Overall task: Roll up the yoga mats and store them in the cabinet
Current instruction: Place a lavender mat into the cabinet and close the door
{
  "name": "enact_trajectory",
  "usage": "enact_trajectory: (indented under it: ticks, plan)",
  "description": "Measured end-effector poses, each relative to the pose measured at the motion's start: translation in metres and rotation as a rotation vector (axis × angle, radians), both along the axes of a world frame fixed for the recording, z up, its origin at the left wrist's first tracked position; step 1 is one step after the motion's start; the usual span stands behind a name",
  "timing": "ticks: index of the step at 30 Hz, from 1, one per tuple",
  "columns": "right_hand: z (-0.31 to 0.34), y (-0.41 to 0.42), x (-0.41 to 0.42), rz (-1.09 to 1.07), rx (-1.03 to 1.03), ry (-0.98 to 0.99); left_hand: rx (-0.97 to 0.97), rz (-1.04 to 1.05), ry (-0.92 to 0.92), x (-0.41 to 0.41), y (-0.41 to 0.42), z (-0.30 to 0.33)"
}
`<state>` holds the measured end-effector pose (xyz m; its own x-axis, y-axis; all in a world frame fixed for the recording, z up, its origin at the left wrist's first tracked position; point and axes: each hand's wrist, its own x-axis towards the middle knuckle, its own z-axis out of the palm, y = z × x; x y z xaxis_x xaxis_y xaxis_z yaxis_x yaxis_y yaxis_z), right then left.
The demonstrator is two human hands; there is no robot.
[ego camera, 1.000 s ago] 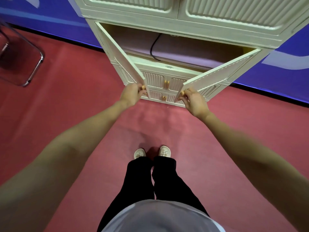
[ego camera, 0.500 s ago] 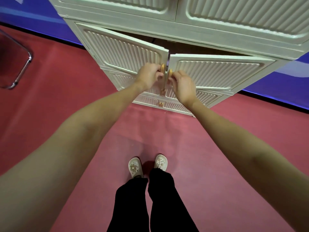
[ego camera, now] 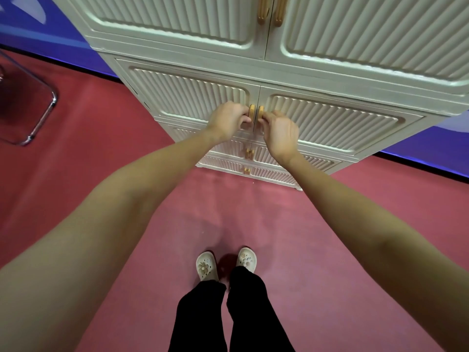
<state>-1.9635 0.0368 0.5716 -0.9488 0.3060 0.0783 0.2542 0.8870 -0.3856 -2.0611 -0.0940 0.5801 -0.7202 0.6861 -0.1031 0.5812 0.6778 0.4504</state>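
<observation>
A cream ribbed cabinet (ego camera: 330,72) stands in front of me. Its two middle doors, left door (ego camera: 187,95) and right door (ego camera: 335,118), are closed flat against the frame. My left hand (ego camera: 225,120) grips the left wooden handle (ego camera: 251,111). My right hand (ego camera: 280,133) grips the right wooden handle (ego camera: 261,111). The upper doors with long wooden handles (ego camera: 270,8) are closed too. No yoga mat is in view; the cabinet's inside is hidden.
Lower drawers with small wooden knobs (ego camera: 249,153) sit under my hands. A chrome chair frame (ego camera: 43,115) stands on the red floor at the left. A blue wall (ego camera: 30,24) runs behind the cabinet. My feet in pale clogs (ego camera: 225,265) stand close to it.
The two middle doors swung from wide open to fully closed, my hands coming together on the handles. The purple interior is now hidden.
</observation>
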Motion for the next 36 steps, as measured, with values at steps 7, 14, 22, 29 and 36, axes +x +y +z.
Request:
enact_trajectory:
  ticks: [7,14,22,29,36]
  plan:
    - [0.005,0.003,0.015,0.078,-0.076,-0.051,-0.059,0.098,0.067,0.017,-0.012,0.006]
    - [0.011,0.001,0.067,0.083,-0.101,-0.243,-0.136,0.271,0.046,0.07,-0.049,0.019]
    - [0.041,-0.034,0.157,-0.006,-0.117,-0.353,-0.177,0.119,-0.048,0.137,-0.103,0.04]
    - [0.051,-0.119,0.283,-0.26,-0.145,-0.393,-0.195,-0.046,-0.092,0.219,-0.159,0.034]
    - [0.038,-0.225,0.448,-0.606,-0.291,-0.529,-0.383,-0.429,-0.113,0.334,-0.182,0.014]
